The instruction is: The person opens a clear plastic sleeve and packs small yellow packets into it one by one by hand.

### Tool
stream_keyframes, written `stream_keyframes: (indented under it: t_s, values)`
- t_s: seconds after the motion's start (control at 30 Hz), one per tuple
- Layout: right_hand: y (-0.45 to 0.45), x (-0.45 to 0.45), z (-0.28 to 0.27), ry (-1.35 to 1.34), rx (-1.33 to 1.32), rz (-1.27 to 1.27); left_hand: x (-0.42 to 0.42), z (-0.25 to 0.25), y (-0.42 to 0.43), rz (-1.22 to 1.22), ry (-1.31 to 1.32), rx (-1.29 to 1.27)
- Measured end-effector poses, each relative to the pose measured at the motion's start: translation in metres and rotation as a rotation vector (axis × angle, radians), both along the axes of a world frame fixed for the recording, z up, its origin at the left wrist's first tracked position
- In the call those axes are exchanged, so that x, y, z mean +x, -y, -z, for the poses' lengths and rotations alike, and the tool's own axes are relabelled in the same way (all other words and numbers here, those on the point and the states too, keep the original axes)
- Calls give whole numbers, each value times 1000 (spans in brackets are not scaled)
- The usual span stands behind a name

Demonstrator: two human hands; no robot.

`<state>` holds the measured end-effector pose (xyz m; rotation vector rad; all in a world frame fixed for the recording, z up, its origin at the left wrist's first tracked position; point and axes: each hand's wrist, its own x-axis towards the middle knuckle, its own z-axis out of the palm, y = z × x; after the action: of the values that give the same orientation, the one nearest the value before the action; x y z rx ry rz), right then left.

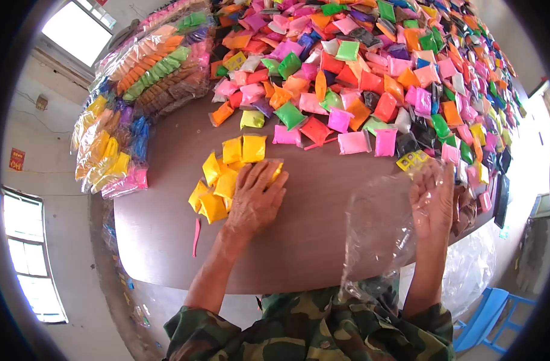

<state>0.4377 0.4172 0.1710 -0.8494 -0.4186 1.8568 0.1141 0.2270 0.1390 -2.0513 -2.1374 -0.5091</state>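
Observation:
My left hand (255, 195) lies palm down over the right side of a small pile of yellow packets (213, 207), its fingers stretched out across them. Part of the packet under the fingers is hidden. To the right, my right hand (431, 198) is raised with its fingers curled round the edge of a clear plastic bag (374, 225). The thin bag hangs to the left of that hand, down past the table's front edge, and looks slack. Both hands are over the brown table (311, 210).
A large heap of mixed-colour packets (359, 78) covers the table's far side. Filled clear bags of sorted packets (157, 72) are stacked at the left. A pink strip (196, 237) lies near the yellow pile. A blue stool (488, 316) stands at lower right.

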Motion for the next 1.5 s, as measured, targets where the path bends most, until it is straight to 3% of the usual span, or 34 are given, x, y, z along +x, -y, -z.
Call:
stream_keyframes:
  t_s: [0.2, 0.4, 0.47, 0.67, 0.77, 0.87, 0.97, 1.07, 1.37, 1.5]
  values:
    - [13, -46, 26, 188, 55, -71, -13, -19, 20, -128, -74, 20]
    - [30, -62, 42, 433, 269, -97, 30, -36, 21, -119, 164, 85]
    - [31, -62, 37, 471, 213, -88, 43, -41, 25, -89, 263, 64]
    - [27, -60, 36, 274, 133, -169, 84, -81, 1, 303, 147, -65]
    - [26, -63, 34, 167, 40, -233, 104, -62, -34, 434, 14, -210]
    - [30, -59, 36, 139, 22, -308, 115, -31, -60, 473, -101, -240]
    - [27, -58, 43, 116, 68, -274, 116, -36, -65, 441, -20, -350]
    - [22, -56, 36, 46, 10, -317, 115, -33, -68, 332, 1, -249]
    - [19, -53, 50, -3, 102, -448, 113, -22, -85, 356, -175, -241]
    - [20, -55, 49, -19, 89, -465, 107, -11, -85, 358, -85, -234]
